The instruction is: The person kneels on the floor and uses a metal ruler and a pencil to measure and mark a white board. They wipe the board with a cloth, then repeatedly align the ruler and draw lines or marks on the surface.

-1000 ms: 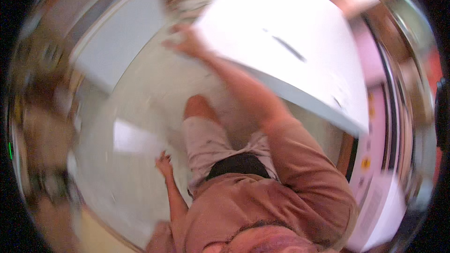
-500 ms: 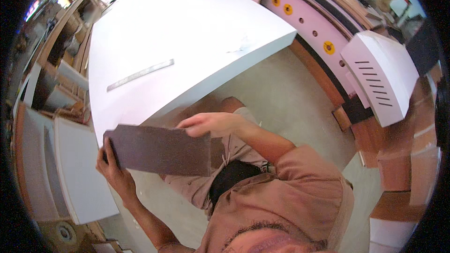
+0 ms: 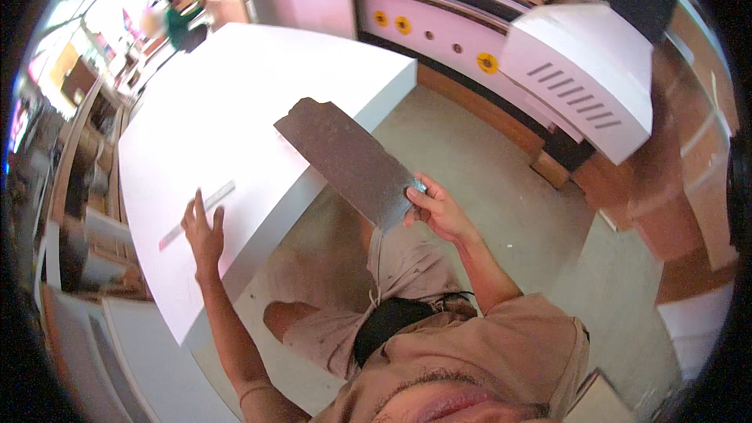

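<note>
In the head view, my right hand (image 3: 427, 207) grips one end of a flat, dark brown rectangular piece (image 3: 345, 157) with uneven edges and a bluish patch near my thumb. Its far end sticks out over a large white tabletop (image 3: 266, 70); whether it touches the surface I cannot tell. My left hand (image 3: 205, 229) is open, fingers apart, on or just above a thin metal ruler (image 3: 223, 191) lying on the tabletop's left part.
A long machine with yellow knobs (image 3: 427, 35) and a white slotted housing (image 3: 587, 70) borders the back right. A person in green (image 3: 178, 19) is far back. Boards (image 3: 94, 141) line the left, brown cardboard (image 3: 666, 211) the right, pale floor (image 3: 533, 227) below.
Half a second ago both hands held the dark piece. My left hand has let go and moved over the ruler; my right hand has swung the piece up and rightward. The view has turned.
</note>
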Available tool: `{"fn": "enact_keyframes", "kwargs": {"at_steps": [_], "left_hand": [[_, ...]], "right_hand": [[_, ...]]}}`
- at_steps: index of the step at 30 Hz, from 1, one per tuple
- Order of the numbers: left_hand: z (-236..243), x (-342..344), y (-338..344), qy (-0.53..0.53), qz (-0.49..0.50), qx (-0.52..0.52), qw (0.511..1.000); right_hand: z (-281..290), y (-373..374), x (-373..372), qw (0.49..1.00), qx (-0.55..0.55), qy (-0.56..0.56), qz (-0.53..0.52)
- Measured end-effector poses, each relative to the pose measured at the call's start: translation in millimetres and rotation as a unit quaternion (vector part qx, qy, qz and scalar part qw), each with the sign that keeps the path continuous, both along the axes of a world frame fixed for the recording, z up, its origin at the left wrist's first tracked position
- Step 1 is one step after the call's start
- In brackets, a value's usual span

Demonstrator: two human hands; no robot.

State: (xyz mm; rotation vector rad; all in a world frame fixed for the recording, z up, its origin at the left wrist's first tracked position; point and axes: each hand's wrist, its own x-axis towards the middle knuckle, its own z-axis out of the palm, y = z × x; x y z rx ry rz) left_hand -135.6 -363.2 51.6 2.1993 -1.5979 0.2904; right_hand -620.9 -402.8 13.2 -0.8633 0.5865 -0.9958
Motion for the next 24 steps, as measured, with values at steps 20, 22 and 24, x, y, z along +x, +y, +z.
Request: {"fn": "enact_keyframes", "kwargs": {"at_steps": [20, 22, 24], "left_hand": [[-28.1, -2.6, -0.1, -0.031, 0.055, 0.099, 0.993], [-29.1, -2.4, -0.4, -0.033, 0.054, 0.097, 0.993], [-29.0, -2.9, -0.5, -0.025, 0.061, 0.097, 0.993]], "right_hand": [[99.9, -24.3, -118.8, 0.73, -0.299, 0.025, -0.614], [113.8, -20.7, -140.1, 0.695, -0.319, 0.044, -0.643], [128.9, -21.3, -165.8, 0.678, -0.31, 0.055, -0.664]]}}
